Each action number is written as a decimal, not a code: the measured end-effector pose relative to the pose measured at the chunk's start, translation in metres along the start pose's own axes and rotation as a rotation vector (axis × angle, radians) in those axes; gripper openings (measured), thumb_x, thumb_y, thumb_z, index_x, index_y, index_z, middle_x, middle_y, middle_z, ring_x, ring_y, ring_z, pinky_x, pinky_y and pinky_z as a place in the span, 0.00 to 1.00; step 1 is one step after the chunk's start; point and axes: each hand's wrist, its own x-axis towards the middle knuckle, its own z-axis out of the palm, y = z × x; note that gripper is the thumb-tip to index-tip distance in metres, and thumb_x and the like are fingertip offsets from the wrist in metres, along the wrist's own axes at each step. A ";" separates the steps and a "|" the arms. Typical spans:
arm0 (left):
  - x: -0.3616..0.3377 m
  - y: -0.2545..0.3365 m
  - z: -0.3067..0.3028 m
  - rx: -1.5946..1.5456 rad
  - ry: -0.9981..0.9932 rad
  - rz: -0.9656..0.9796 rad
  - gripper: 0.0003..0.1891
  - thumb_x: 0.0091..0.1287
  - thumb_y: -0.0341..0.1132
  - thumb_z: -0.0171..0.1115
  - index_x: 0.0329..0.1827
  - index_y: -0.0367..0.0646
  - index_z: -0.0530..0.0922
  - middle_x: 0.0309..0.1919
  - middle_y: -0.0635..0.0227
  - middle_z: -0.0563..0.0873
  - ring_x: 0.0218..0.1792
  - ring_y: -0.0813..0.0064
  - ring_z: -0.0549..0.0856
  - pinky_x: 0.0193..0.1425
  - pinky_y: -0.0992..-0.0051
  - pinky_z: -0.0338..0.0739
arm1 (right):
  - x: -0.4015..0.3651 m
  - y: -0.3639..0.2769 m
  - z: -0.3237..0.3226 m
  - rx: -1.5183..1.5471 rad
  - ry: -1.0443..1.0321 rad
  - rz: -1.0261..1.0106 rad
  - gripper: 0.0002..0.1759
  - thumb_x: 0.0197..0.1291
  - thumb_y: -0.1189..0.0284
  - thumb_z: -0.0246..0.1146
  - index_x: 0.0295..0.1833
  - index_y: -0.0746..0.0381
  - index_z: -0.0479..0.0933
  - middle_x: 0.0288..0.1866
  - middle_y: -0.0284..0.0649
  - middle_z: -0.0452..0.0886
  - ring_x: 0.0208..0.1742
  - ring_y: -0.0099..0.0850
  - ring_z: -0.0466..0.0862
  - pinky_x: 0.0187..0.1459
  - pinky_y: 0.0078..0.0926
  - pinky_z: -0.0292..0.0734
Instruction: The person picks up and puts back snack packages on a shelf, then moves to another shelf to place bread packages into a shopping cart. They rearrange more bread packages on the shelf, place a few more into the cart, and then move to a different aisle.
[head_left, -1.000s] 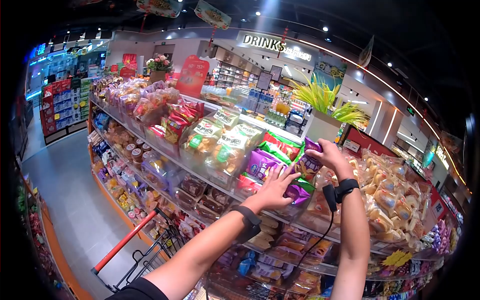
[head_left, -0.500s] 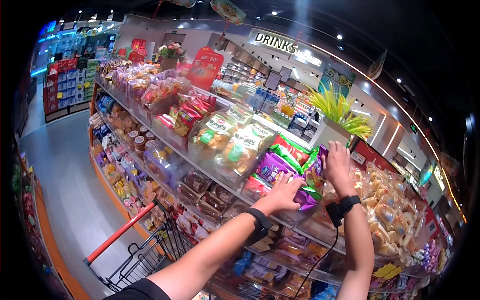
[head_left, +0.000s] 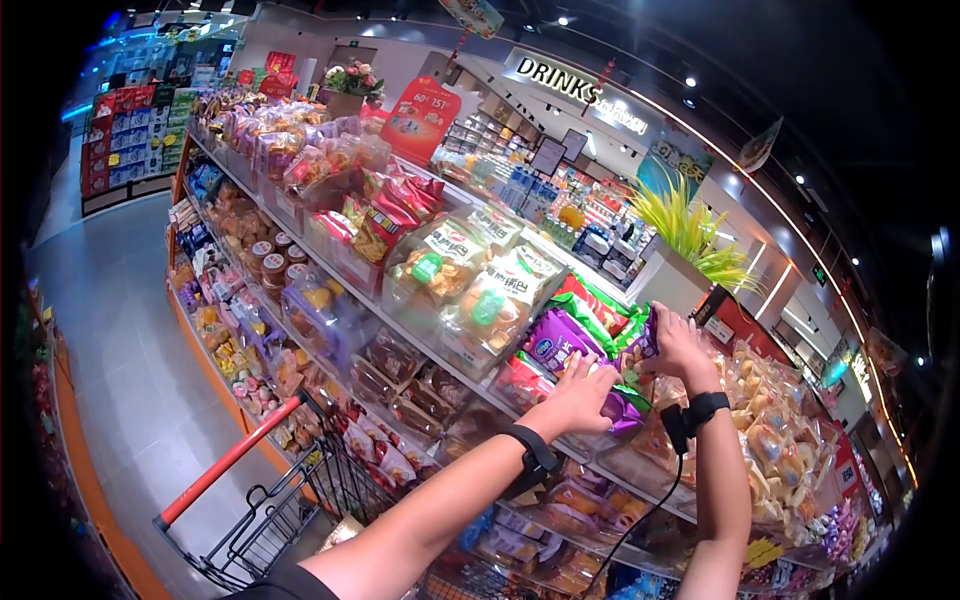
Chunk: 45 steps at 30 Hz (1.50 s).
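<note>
My left hand (head_left: 576,398) lies over the front of a bin of snack bags, its fingers stretched out and apart. They touch or nearly touch a shiny purple snack bag (head_left: 553,340) with white lettering. My right hand (head_left: 684,352) is at the bin's right side, thumb and fingers curved round the edge of a purple and green snack bag (head_left: 634,343). Red and green snack bags (head_left: 598,308) lie behind. Another purple bag (head_left: 626,411) shows below, between my hands. Both wrists wear black bands, and a cable hangs from the right one.
Clear bags of rice crusts (head_left: 500,287) stand left of the bin; a heap of wrapped pastries (head_left: 775,430) lies right. Lower shelves hold more packets. A shopping cart with a red handle (head_left: 235,460) stands at lower left, beside the grey aisle floor (head_left: 115,350). A potted plant (head_left: 690,240) rises behind.
My right hand has come down slightly onto the purple and green snack bag, its fingers curling round the edge. My left hand stays over the bin front. The view has shifted a little.
</note>
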 end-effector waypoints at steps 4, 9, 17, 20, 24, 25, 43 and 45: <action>0.000 -0.001 0.000 0.017 -0.044 -0.014 0.38 0.53 0.49 0.62 0.68 0.44 0.65 0.68 0.55 0.69 0.74 0.41 0.58 0.79 0.41 0.41 | 0.012 -0.003 -0.002 0.033 -0.117 -0.042 0.63 0.28 0.58 0.81 0.73 0.59 0.56 0.64 0.50 0.73 0.66 0.54 0.71 0.69 0.49 0.62; -0.005 0.006 0.003 0.192 0.027 -0.010 0.47 0.58 0.55 0.59 0.76 0.38 0.52 0.79 0.47 0.49 0.79 0.39 0.43 0.77 0.34 0.34 | 0.009 -0.012 0.005 0.041 -0.033 -0.121 0.61 0.32 0.59 0.81 0.74 0.60 0.56 0.65 0.52 0.72 0.67 0.54 0.70 0.71 0.52 0.59; 0.002 0.010 0.007 0.134 0.081 -0.152 0.60 0.61 0.79 0.42 0.79 0.31 0.48 0.81 0.49 0.43 0.80 0.43 0.37 0.77 0.37 0.30 | -0.013 -0.037 -0.025 0.020 0.146 0.056 0.62 0.44 0.52 0.78 0.78 0.59 0.49 0.79 0.53 0.49 0.78 0.53 0.52 0.76 0.64 0.41; 0.005 0.016 -0.005 0.199 -0.097 -0.206 0.60 0.60 0.79 0.42 0.80 0.33 0.47 0.81 0.49 0.42 0.80 0.43 0.36 0.78 0.37 0.31 | -0.004 -0.054 -0.030 0.082 0.241 -0.099 0.47 0.53 0.58 0.73 0.74 0.61 0.59 0.79 0.54 0.51 0.78 0.54 0.54 0.76 0.64 0.41; 0.008 0.019 -0.011 0.241 -0.205 -0.227 0.54 0.62 0.71 0.49 0.82 0.45 0.41 0.81 0.53 0.42 0.80 0.40 0.36 0.76 0.32 0.33 | 0.021 -0.076 -0.013 0.397 -0.002 -0.268 0.26 0.60 0.66 0.66 0.61 0.67 0.71 0.68 0.60 0.69 0.65 0.56 0.73 0.64 0.47 0.70; 0.006 0.018 -0.011 0.230 -0.166 -0.201 0.52 0.63 0.67 0.50 0.82 0.45 0.40 0.81 0.54 0.43 0.79 0.39 0.36 0.76 0.31 0.33 | 0.033 -0.073 0.008 0.331 0.068 -0.328 0.23 0.62 0.67 0.63 0.58 0.69 0.71 0.61 0.61 0.74 0.59 0.56 0.77 0.57 0.42 0.75; 0.005 0.012 0.003 0.333 -0.108 -0.149 0.50 0.62 0.70 0.48 0.82 0.49 0.48 0.80 0.50 0.50 0.78 0.32 0.38 0.74 0.30 0.29 | 0.106 -0.064 0.030 0.345 -0.122 -0.183 0.14 0.57 0.76 0.61 0.50 0.65 0.78 0.45 0.57 0.83 0.47 0.51 0.83 0.48 0.42 0.77; 0.005 0.010 0.003 0.290 -0.074 -0.144 0.50 0.62 0.67 0.49 0.82 0.47 0.48 0.80 0.48 0.49 0.78 0.32 0.39 0.74 0.29 0.29 | 0.113 -0.050 0.029 0.399 -0.191 -0.219 0.15 0.58 0.75 0.60 0.51 0.65 0.78 0.47 0.56 0.84 0.49 0.50 0.84 0.49 0.41 0.77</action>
